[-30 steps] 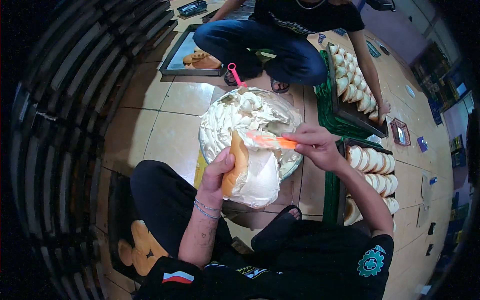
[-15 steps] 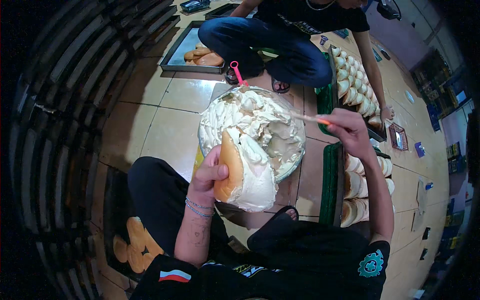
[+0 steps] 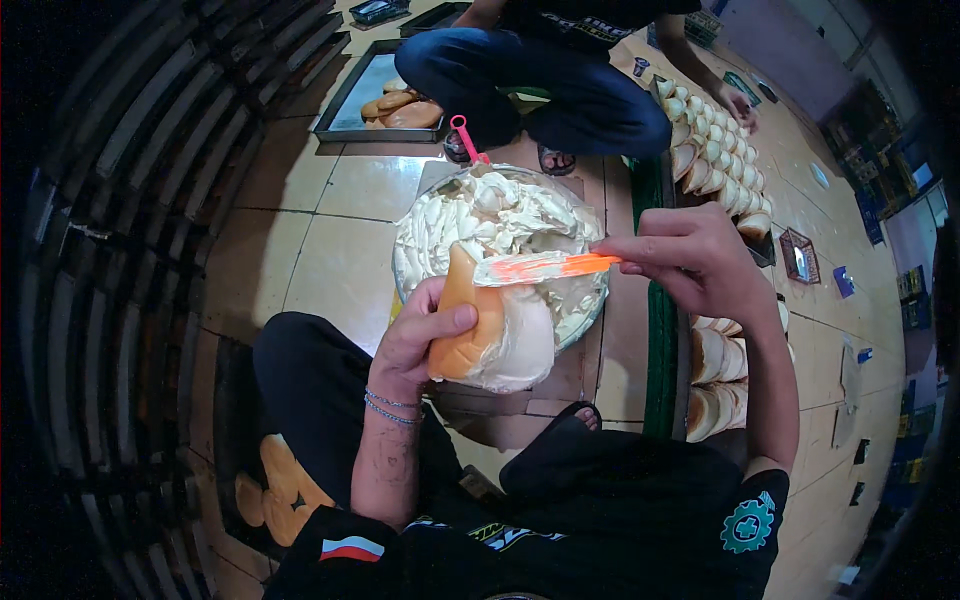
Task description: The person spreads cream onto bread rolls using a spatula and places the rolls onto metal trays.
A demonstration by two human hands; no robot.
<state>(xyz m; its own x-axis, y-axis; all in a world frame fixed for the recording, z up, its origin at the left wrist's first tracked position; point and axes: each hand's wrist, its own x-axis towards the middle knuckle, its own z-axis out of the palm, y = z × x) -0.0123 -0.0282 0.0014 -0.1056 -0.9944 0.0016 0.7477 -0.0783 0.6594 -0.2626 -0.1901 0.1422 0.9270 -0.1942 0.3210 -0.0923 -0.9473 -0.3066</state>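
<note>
My left hand [image 3: 412,328] grips a bread bun [image 3: 458,345], thumb across its brown crust. White cream coats the bun's pale side, which faces right. My right hand [image 3: 708,258] pinches an orange spatula [image 3: 592,264] by its handle end. The cream-smeared blade lies level across the bun's upper edge, apparently touching it. Just beyond and below both hands stands a wide round bowl [image 3: 600,308] heaped with white cream [image 3: 455,218]. A pink handle [image 3: 464,135] rises at the bowl's far rim.
Filled buns [image 3: 715,150] stand in rows at the right, with more rows [image 3: 716,370] nearer me. Plain buns lie on a far-left tray [image 3: 325,128] and in a dark tray [image 3: 235,420] beside my left leg. A co-worker [image 3: 530,85] sits opposite; dark slatted racks [image 3: 130,200] line the left.
My right hand has brought the spatula left and down from over the bowl's right side onto the bun. The co-worker's arm has drawn back along the far-right rows.
</note>
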